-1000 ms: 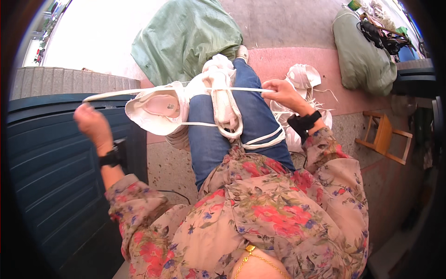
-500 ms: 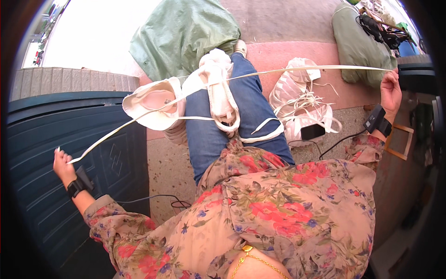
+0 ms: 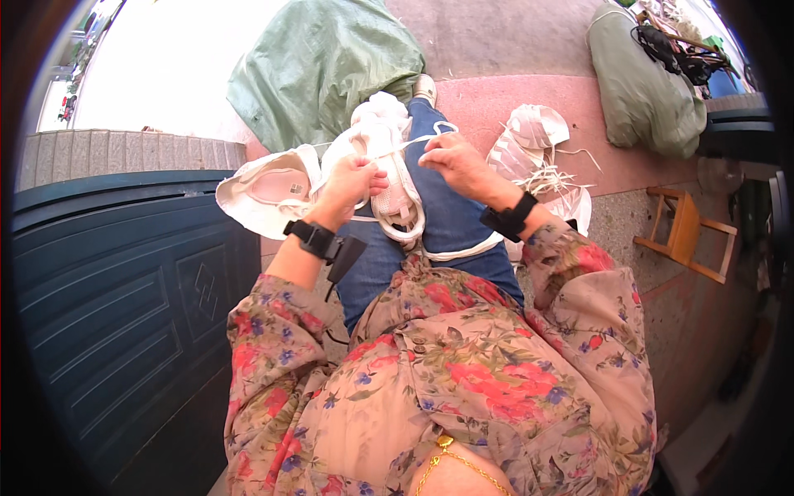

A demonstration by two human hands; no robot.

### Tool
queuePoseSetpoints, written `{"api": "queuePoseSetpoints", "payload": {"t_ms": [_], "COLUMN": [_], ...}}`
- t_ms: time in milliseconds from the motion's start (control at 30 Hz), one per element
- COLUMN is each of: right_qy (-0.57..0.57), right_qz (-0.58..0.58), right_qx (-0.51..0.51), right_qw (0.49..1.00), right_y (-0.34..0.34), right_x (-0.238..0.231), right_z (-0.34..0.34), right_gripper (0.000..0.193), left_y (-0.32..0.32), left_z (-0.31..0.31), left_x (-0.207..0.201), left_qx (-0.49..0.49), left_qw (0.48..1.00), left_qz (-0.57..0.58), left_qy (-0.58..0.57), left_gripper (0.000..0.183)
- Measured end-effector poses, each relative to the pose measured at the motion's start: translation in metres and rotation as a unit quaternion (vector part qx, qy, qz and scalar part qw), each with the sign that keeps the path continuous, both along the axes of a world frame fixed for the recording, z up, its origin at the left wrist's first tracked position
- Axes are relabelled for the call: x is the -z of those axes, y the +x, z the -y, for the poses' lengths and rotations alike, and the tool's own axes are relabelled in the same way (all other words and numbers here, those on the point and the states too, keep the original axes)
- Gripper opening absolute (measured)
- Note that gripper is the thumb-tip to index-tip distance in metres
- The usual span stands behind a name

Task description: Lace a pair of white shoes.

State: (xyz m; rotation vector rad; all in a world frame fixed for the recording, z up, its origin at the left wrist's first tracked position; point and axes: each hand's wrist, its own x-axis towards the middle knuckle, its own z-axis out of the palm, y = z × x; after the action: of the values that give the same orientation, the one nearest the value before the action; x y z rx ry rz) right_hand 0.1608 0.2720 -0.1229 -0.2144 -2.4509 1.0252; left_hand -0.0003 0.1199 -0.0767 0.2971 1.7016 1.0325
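I see no packages, signs or screens around me; only a small dark label (image 3: 295,188) inside the pale insole (image 3: 277,187).

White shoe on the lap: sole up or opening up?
Sole up. The white shoe lies on the thigh with its tread facing the camera; the left hand grips it and the right hand pinches the lace.

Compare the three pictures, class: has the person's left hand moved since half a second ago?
Yes. The left hand has come up and inward from beside the dark blue door to the white shoe on the lap.
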Motion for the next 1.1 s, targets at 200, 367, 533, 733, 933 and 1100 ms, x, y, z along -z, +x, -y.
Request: {"api": "queuePoseSetpoints", "payload": {"t_ms": [200, 367, 533, 733, 933, 1100], "right_qy": [-0.077, -0.026, 0.019, 0.197, 0.037, 0.095], "right_qz": [0.171, 0.182, 0.162, 0.187, 0.188, 0.190], "right_qx": [-0.021, 0.010, -0.015, -0.059, 0.043, 0.037], "right_qw": [0.982, 0.983, 0.987, 0.961, 0.980, 0.977], "right_y": [-0.038, -0.050, -0.055, -0.061, -0.054, -0.049], "right_x": [0.021, 0.028, 0.022, 0.008, 0.023, 0.004], "right_z": [0.009, 0.006, 0.003, 0.008, 0.009, 0.025], "right_gripper": [0.012, 0.011, 0.010, 0.009, 0.026, 0.036], "left_y": [0.009, 0.021, 0.025, 0.026, 0.020, 0.011], "left_z": [-0.033, -0.031, -0.025, -0.020, 0.008, 0.031], "left_x": [0.018, 0.019, 0.019, 0.022, -0.001, 0.008], "left_qx": [-0.093, -0.117, -0.150, -0.137, -0.102, -0.094], "left_qw": [0.994, 0.992, 0.987, 0.988, 0.990, 0.985], "left_qz": [0.048, 0.021, 0.015, 0.012, -0.090, -0.124], "left_qy": [-0.010, 0.032, 0.059, 0.064, 0.030, -0.080], "left_gripper": [0.014, 0.014, 0.013, 0.013, 0.017, 0.017]}}
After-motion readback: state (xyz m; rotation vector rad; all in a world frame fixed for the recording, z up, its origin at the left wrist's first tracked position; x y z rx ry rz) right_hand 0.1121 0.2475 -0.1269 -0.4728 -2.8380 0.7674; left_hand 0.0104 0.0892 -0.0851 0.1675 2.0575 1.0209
